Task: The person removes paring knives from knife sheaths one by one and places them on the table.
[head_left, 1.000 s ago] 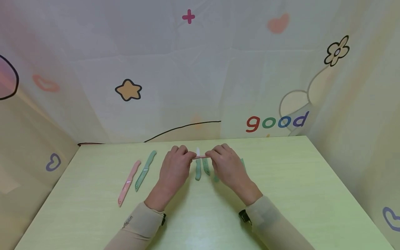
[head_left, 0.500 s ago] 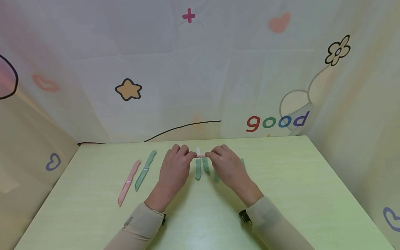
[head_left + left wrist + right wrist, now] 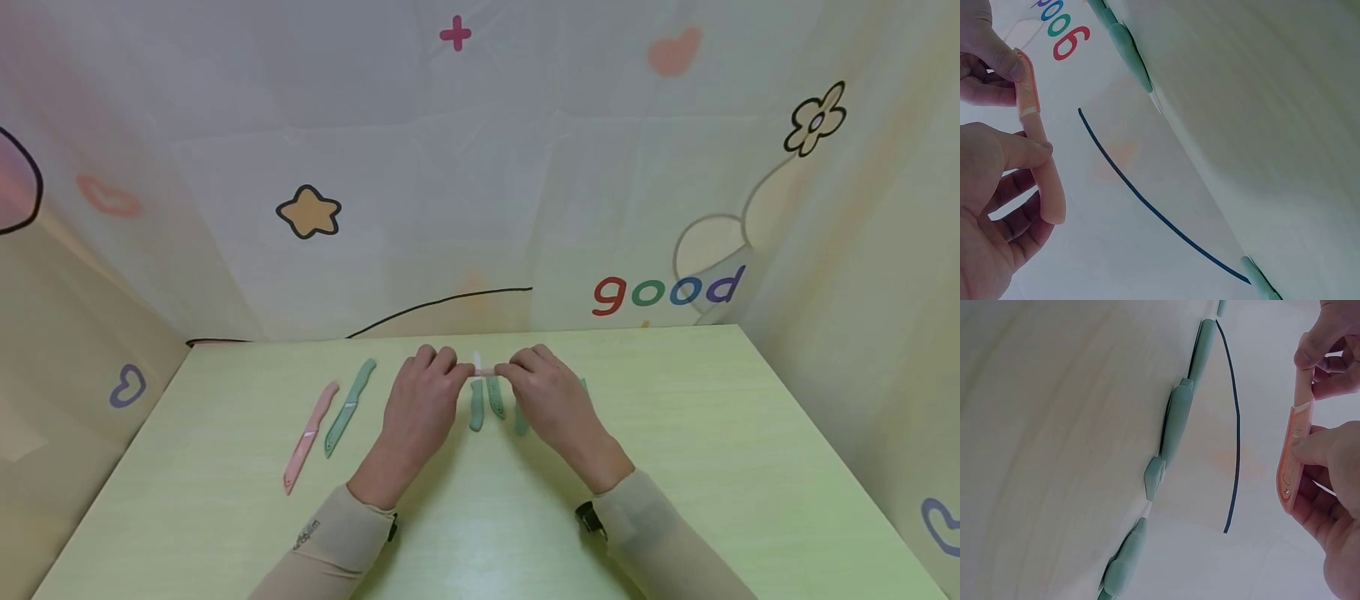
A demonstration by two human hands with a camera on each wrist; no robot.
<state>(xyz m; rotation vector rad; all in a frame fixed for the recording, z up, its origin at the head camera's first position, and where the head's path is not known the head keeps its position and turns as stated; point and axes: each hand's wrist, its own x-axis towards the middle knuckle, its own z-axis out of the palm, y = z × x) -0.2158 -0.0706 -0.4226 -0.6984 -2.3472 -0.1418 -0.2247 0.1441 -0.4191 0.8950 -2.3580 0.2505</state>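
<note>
Both hands hold one pink knife level above the far middle of the table. My left hand (image 3: 423,404) pinches its handle (image 3: 1052,194) between thumb and fingers. The pink sheath (image 3: 1292,459) is pinched by my right hand (image 3: 553,404), seen close in the right wrist view. Handle and sheath line up end to end, with a thin pale strip at the joint and the blade hidden inside. Under the hands lie a green-handled knife (image 3: 476,406) with its white blade bare and a separate green sheath (image 3: 495,398).
To the left, a sheathed pink knife (image 3: 310,437) and a sheathed green knife (image 3: 350,408) lie side by side on the pale table (image 3: 187,500). Another green piece (image 3: 521,423) shows partly beneath the right hand. A printed curtain (image 3: 420,167) hangs behind the table.
The fingertips of the two hands have drawn slightly closer along the pink knife, with less of it showing between them. The knives on the table have stayed put.
</note>
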